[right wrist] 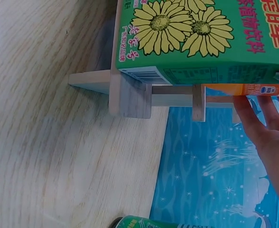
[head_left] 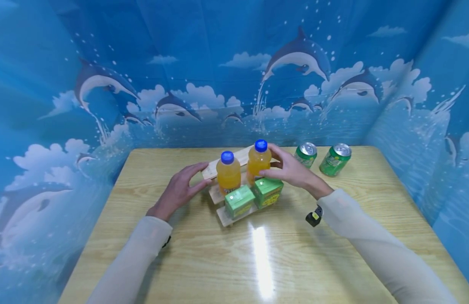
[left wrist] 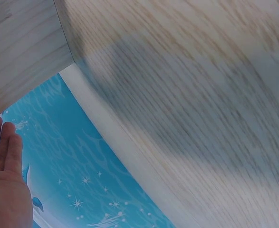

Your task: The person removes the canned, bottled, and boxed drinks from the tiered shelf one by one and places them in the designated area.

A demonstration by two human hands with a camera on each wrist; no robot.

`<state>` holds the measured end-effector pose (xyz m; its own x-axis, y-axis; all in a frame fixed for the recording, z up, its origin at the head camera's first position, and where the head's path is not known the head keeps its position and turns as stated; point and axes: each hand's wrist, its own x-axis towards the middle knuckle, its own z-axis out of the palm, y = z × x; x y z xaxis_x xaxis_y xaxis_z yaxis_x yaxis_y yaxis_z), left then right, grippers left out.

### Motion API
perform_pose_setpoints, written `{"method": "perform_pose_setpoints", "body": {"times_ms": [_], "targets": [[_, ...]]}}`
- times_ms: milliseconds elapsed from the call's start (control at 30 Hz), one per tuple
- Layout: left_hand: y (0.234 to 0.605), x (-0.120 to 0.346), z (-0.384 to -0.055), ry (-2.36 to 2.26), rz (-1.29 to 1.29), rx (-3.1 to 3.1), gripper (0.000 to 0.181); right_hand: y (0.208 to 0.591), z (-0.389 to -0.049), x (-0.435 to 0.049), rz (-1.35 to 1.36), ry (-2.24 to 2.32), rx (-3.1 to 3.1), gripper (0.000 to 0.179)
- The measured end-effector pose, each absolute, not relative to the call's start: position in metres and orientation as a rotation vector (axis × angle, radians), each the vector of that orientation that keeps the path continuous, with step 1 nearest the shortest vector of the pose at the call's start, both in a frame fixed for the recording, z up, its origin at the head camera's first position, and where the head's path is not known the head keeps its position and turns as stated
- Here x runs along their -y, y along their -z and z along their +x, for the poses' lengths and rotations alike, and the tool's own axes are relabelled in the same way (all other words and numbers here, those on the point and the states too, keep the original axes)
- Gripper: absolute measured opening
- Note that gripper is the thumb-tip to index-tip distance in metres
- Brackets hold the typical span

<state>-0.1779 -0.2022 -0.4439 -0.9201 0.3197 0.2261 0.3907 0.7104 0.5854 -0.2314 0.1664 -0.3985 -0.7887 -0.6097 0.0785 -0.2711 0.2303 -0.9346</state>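
Observation:
A stepped wooden stand sits on the table, bearing two orange-drink bottles with blue caps and two green drink cartons. My right hand holds the right bottle, thumb in front and fingers around its far side. In the right wrist view its fingertips meet the orange bottle behind a flower-printed carton. At the stand's left end, my left hand reaches with fingers extended, fingertips right at the wood. The left bottle stands near its thumb. Both the left carton and right carton rest on the lowest step.
Two green drink cans stand right of the stand, one can partly behind my right hand and another can farther right. A blue dolphin-printed curtain encloses the back and sides of the wooden table.

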Motion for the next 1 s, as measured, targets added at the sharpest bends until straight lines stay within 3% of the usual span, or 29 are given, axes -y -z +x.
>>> {"method": "perform_pose_setpoints", "body": {"times_ms": [367,1000], "targets": [[0.445,0.203,-0.178,1.001,-0.586,2.808,0.063,0.400,-0.234,-0.165,-0.822,1.568,-2.257,0.065],[0.444,0.204,-0.179,1.005,-0.589,2.811,0.062,0.388,-0.234,-0.186,-0.709,1.664,-2.359,0.067]]}}
